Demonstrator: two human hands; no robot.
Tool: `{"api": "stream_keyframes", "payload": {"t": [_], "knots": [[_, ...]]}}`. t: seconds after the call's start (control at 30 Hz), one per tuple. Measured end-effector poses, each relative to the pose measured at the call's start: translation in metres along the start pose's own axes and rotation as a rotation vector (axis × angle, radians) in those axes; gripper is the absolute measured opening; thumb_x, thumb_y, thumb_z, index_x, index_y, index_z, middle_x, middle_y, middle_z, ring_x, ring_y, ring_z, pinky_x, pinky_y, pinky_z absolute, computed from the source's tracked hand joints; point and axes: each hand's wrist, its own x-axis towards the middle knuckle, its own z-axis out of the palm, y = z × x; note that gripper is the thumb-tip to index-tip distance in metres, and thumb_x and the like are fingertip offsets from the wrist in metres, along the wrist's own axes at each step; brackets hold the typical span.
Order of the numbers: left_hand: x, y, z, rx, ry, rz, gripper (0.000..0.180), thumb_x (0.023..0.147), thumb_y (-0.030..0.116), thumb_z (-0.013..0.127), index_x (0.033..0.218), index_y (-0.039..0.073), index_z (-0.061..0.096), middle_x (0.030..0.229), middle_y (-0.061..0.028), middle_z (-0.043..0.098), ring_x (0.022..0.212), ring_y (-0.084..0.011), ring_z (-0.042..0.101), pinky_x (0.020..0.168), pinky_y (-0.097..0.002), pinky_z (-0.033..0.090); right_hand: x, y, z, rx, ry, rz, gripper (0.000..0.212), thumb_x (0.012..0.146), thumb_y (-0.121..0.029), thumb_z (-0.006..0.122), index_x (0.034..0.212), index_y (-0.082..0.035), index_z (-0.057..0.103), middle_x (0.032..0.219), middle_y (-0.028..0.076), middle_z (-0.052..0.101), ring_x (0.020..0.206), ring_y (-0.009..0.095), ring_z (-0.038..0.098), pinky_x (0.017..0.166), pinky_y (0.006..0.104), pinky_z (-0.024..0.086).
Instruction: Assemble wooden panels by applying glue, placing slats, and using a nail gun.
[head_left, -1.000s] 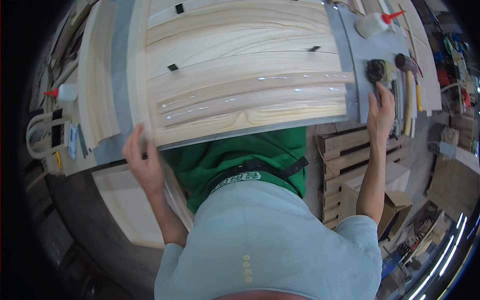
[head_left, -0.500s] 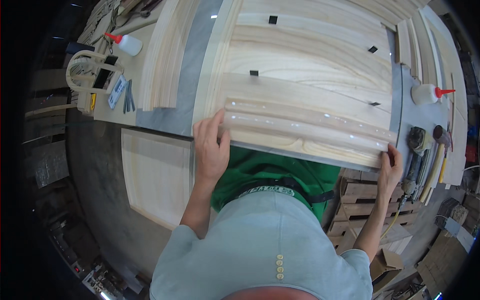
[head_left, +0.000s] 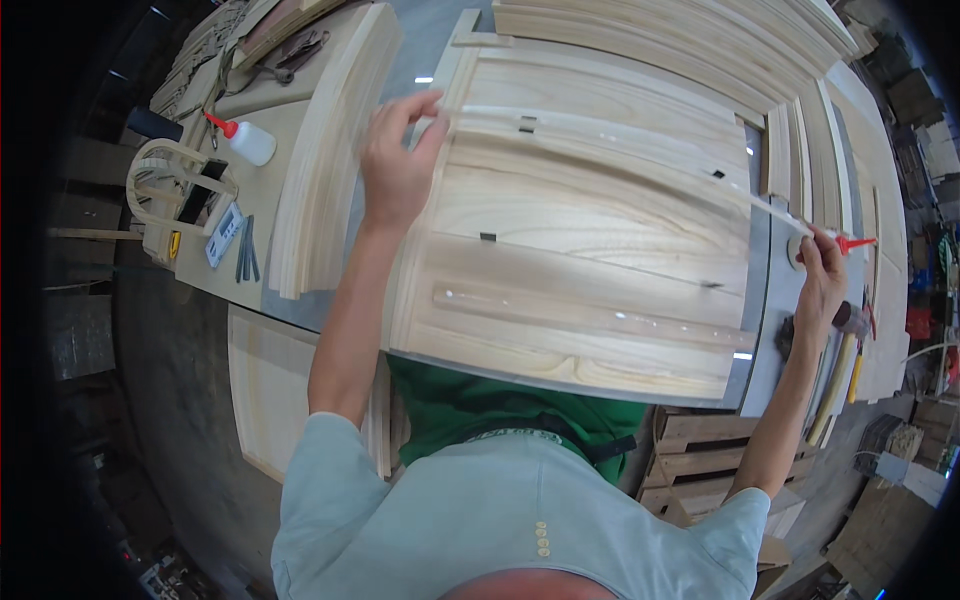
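Note:
A thin pale wooden strip (head_left: 620,140), blurred and dotted with whitish drops, spans the far part of a light wooden panel (head_left: 560,207). My left hand (head_left: 398,165) pinches its left end between thumb and fingers. At the other end, beyond the panel's right edge, my right hand (head_left: 822,280) grips the strip. A second wooden strip (head_left: 590,315), also dotted with drops, lies across the near part of the panel. Small dark pads (head_left: 488,237) show on the panel's surface. I cannot tell whether the held strip touches the panel.
Left stand stacked wooden mouldings (head_left: 325,170), a red-tipped white squeeze bottle (head_left: 250,143) and a wooden caddy (head_left: 175,190). Long boards (head_left: 660,45) lie behind the panel. A second bottle's red tip (head_left: 857,243) and a mallet (head_left: 852,318) are at right. A pallet (head_left: 690,432) stands below.
Both hands have moved away from my body, carrying one dotted strip from the panel's near edge to its far part. The other strip stays near. The whole view has shifted.

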Motion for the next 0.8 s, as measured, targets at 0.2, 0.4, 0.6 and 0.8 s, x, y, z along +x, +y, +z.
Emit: {"api": "stream_keyframes", "payload": {"t": [0.2,0.4,0.6,0.8], "knots": [[0.027,-0.023,0.021,-0.189,-0.032,-0.219,0.025,0.081,0.004,0.067,0.106,0.005,0.064,0.089,-0.0042,0.063,0.083,-0.0164,0.059,0.078,-0.0303,0.048,0.036,0.01,0.02,0.09,0.012,-0.016,0.021,0.092,-0.01,0.061,0.109,0.0,0.066,0.088,0.004,0.064,0.078,0.009,0.055,0.072,0.0205,0.044],[-0.045,-0.007,-0.037,-0.458,-0.101,-0.423,0.025,0.084,0.006,0.066,0.109,0.003,0.061,0.091,-0.0023,0.063,0.084,-0.0103,0.056,0.076,-0.0259,0.047,-0.033,0.009,-0.013,0.102,-0.046,0.163,0.027,0.092,-0.013,0.061,0.115,0.0,0.063,0.095,0.005,0.064,0.082,0.01,0.056,0.074,0.0217,0.045],[-0.146,0.038,-0.105,-0.236,-0.379,-0.762,0.027,0.082,0.0,0.065,0.109,0.002,0.06,0.094,-0.0034,0.06,0.084,-0.0119,0.057,0.076,-0.028,0.048,-0.143,0.014,-0.036,0.107,-0.155,0.432,0.024,0.089,-0.011,0.065,0.109,0.001,0.063,0.085,0.002,0.059,0.069,0.008,0.049,0.063,0.0213,0.039],[-0.174,0.049,-0.125,-0.031,-0.594,-0.549,0.03,0.078,-0.002,0.066,0.107,0.002,0.061,0.096,-0.0068,0.057,0.082,-0.0162,0.057,0.076,-0.0271,0.048,-0.169,0.038,-0.042,0.128,-0.313,0.522,0.022,0.089,-0.012,0.065,0.107,0.0,0.062,0.082,0.0,0.058,0.068,0.007,0.048,0.061,0.021,0.038]]}}
